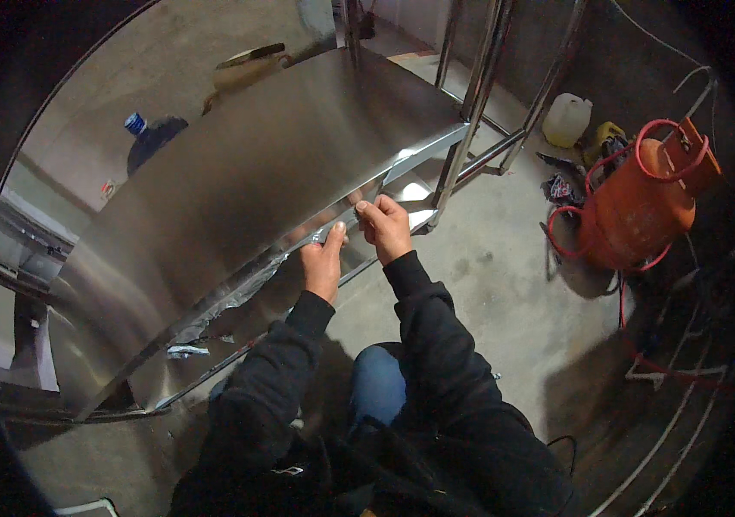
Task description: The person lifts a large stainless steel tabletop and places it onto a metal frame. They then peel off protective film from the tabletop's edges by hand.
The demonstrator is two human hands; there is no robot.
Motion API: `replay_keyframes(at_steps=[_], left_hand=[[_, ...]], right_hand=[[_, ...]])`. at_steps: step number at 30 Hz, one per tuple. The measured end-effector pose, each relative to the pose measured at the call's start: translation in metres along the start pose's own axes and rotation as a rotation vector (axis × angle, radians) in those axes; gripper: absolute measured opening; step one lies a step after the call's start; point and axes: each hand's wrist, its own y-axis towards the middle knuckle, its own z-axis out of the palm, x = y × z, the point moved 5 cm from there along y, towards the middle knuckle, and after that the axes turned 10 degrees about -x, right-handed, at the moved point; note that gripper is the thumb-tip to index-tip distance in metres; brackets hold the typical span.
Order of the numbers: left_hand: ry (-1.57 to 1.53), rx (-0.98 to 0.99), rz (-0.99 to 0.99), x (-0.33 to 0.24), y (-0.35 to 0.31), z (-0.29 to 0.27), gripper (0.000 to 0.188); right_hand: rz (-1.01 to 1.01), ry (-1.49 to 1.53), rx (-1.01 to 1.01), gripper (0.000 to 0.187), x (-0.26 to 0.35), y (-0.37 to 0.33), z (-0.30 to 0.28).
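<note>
A large stainless steel table (238, 172) stretches across the left and middle of the view, its front edge running diagonally. Crumpled clear plastic film (251, 283) hangs loose along that edge. At the film's right end is my left hand (324, 265), thumb raised and fingers closed on it. Just to the right, my right hand (385, 226) pinches with thumb and forefinger at the table edge. What lies between those fingertips is too small to make out. Both hands are close together but apart.
An orange gas cylinder (639, 211) with a red hose stands on the floor at the right. Behind it are a pale plastic jug (567, 119) and a yellow container (606, 142). Metal tube legs (475, 82) rise at the table's far right. A blue-capped bottle (152, 138) shows beyond the table.
</note>
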Motion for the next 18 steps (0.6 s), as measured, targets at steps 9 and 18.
replay_keyframes(at_steps=[9, 18], left_hand=[[-0.367, 0.021, -0.258, 0.001, -0.004, 0.023, 0.028], [-0.292, 0.066, -0.158, 0.005, 0.011, 0.05, 0.016]], right_hand=[[0.032, -0.005, 0.016, 0.027, -0.01, 0.001, -0.009], [0.161, -0.006, 0.098, 0.024, 0.001, 0.001, -0.032]])
